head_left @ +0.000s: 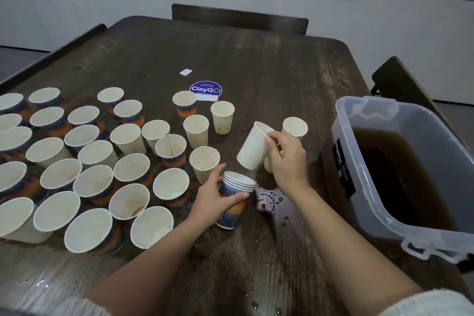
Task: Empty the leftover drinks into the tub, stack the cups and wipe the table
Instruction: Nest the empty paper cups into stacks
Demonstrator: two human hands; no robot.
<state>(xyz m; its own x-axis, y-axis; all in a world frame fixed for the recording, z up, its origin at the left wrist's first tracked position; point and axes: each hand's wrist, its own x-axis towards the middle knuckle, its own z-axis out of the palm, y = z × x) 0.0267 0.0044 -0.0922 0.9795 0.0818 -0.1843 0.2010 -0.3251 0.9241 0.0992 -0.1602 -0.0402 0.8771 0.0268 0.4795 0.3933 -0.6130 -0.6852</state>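
Observation:
My left hand (214,197) grips a stack of patterned blue and orange paper cups (234,199) standing on the dark wooden table (256,64). Just above the stack, my right hand (286,159) holds a plain white paper cup (252,147) by its rim, tilted with the mouth up and to the right. Another white cup (295,127) stands behind my right hand. Many empty cups (95,161) crowd the left half of the table. The clear plastic tub (384,195) at the right holds brown liquid.
Drops and a small puddle of spilled drink (268,199) lie on the table between the stack and the tub. A round purple sticker (205,88) and a white label (186,72) sit mid-table. Dark chairs (239,18) stand at the far side and right.

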